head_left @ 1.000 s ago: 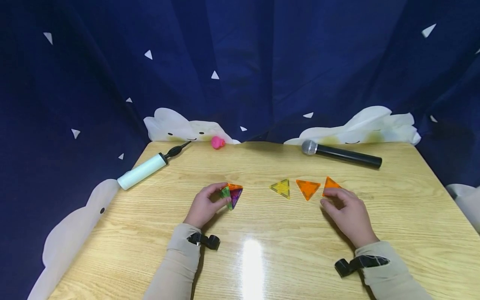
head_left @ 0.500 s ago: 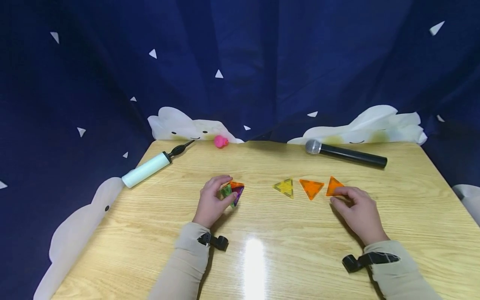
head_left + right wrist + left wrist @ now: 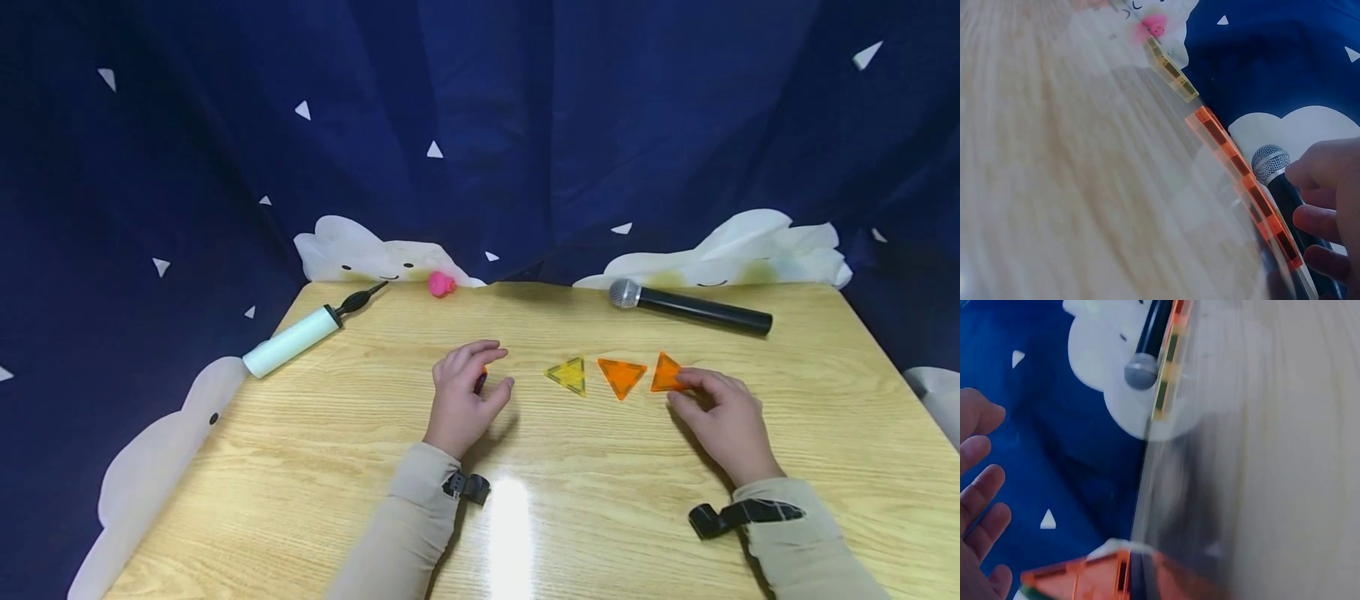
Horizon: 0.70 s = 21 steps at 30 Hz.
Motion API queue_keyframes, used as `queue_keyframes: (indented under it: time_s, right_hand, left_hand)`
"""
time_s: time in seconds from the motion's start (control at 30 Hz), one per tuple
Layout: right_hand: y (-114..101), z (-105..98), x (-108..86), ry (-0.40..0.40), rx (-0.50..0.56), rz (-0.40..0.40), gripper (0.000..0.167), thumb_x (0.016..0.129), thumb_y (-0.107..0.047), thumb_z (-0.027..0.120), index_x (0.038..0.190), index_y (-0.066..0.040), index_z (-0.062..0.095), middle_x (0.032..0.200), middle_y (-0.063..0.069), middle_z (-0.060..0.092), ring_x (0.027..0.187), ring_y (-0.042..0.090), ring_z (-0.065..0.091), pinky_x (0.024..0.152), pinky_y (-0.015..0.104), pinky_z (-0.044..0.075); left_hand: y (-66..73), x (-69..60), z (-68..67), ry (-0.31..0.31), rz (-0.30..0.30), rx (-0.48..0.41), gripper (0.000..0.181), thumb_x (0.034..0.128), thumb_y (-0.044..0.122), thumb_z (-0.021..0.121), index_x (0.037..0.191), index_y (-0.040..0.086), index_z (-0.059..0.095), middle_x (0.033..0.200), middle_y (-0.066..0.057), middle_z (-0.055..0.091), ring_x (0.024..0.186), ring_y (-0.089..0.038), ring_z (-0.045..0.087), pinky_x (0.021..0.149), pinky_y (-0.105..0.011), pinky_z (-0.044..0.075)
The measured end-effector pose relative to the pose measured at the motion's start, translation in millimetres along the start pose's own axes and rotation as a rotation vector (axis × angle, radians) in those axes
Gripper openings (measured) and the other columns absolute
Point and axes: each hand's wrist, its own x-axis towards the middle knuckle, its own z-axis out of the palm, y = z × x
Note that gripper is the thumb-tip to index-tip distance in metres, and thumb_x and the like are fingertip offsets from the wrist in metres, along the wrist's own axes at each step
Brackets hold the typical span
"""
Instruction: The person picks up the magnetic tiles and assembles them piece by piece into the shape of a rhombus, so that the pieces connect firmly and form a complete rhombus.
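My left hand (image 3: 463,398) hovers around a small shape built of coloured triangular magnetic tiles (image 3: 480,383), its fingers loosely spread. Most of that shape is hidden behind the hand in the head view; its orange side (image 3: 1094,576) shows at the bottom of the left wrist view, apart from the fingers. A yellow triangular tile (image 3: 568,376) and an orange one (image 3: 622,377) lie flat to the right. Beside my right hand (image 3: 723,417) is another orange triangular tile (image 3: 664,374). The relaxed fingertips reach its right corner; whether they touch it, I cannot tell.
A black microphone (image 3: 693,310) lies at the back right of the wooden table (image 3: 600,492). Farther left are a pink toy (image 3: 440,284) and a pale blue hand pump (image 3: 292,342). A dark blue curtain (image 3: 487,108) hangs behind.
My left hand has moved right, its fingers have spread, and it now covers most of the tile shape. The right hand has shifted slightly right, uncovering more of the orange tile.
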Motion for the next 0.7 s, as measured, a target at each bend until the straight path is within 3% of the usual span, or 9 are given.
queue_keyframes:
  time_s: [0.2, 0.3, 0.57, 0.7]
  right_hand:
    - [0.5, -3.0, -0.9, -0.05, -0.013, 0.048, 0.032, 0.093, -0.024, 0.072, 0.116, -0.003, 0.069, 0.123, 0.025, 0.064, 0.117, 0.046, 0.049, 0.1, 0.064, 0.027]
    - [0.3, -4.3, -0.9, -0.066, -0.027, 0.064, 0.034, 0.094, -0.026, 0.071, 0.118, -0.002, 0.068, 0.124, 0.026, 0.063, 0.119, 0.047, 0.048, 0.1, 0.065, 0.027]
    - [-0.3, -3.6, -1.9, -0.056, -0.051, 0.098, 0.032, 0.094, -0.025, 0.07, 0.116, -0.001, 0.069, 0.122, 0.027, 0.063, 0.116, 0.048, 0.049, 0.094, 0.061, 0.035]
    - [-0.7, -2.7, -1.0, -0.044, -0.057, 0.107, 0.031, 0.094, -0.024, 0.07, 0.115, -0.001, 0.069, 0.122, 0.026, 0.064, 0.116, 0.047, 0.049, 0.094, 0.06, 0.035]
  left_hand:
    - [15.9, 5.3, 17.6, -0.034, 0.045, -0.02, 0.033, 0.0874, 0.02, 0.076, 0.119, 0.013, 0.069, 0.128, 0.0, 0.064, 0.12, -0.023, 0.055, 0.103, -0.046, 0.036]
    - [23.2, 8.4, 27.5, -0.069, 0.036, -0.037, 0.034, 0.0877, 0.02, 0.075, 0.121, 0.013, 0.068, 0.128, 0.0, 0.064, 0.12, -0.022, 0.055, 0.103, -0.043, 0.039]
    - [35.0, 12.3, 55.1, -0.263, -0.161, -0.021, 0.042, 0.0903, 0.029, 0.073, 0.13, 0.018, 0.065, 0.132, 0.003, 0.062, 0.121, -0.02, 0.054, 0.099, -0.044, 0.036]
    - [35.6, 15.5, 63.6, -0.304, -0.238, -0.042, 0.046, 0.0909, 0.029, 0.073, 0.133, 0.015, 0.063, 0.135, 0.0, 0.061, 0.124, -0.022, 0.053, 0.098, -0.045, 0.035]
